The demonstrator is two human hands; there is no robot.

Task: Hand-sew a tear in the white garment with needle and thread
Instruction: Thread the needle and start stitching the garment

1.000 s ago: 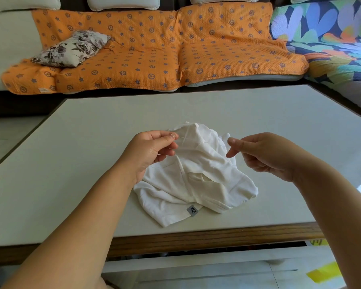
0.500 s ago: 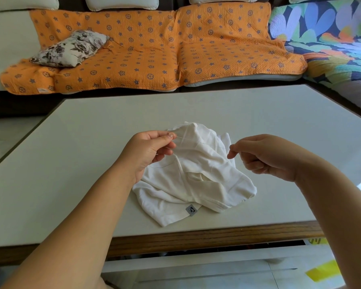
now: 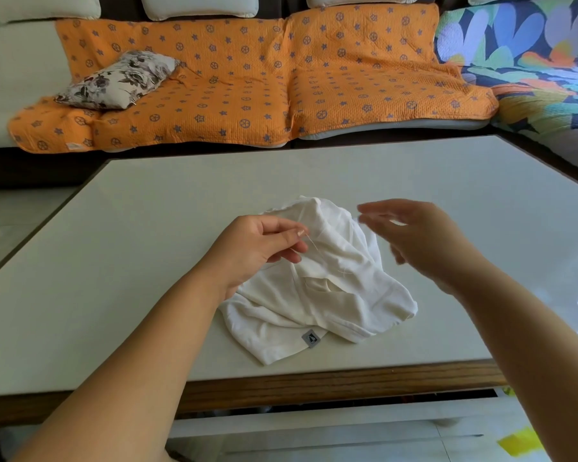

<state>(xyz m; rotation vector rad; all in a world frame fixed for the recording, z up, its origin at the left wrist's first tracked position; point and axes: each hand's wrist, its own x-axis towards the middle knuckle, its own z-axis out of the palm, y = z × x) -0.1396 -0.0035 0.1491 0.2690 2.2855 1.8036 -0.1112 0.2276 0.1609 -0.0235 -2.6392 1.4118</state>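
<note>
White garment (image 3: 314, 295): crumpled at the middle of the tabletop (image 3: 141, 261), open tear (image 3: 327, 285) facing up, grey label (image 3: 311, 338) at its near edge; left hand (image 3: 257, 248) above the garment's left part, fingers (image 3: 296, 233) pinched together on a thin thread (image 3: 312, 248) that runs down to the cloth; right hand (image 3: 424, 241) raised over the garment's right part, blurred, its fingers seemingly straight and slightly apart, holding nothing visible; orange-covered sofa (image 3: 247, 78) behind.

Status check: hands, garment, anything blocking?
Left hand pinches thread above white garment. Right hand blurred, looks spread open. Garment bunched on table, tear unsewn. Nothing blocking.
</note>
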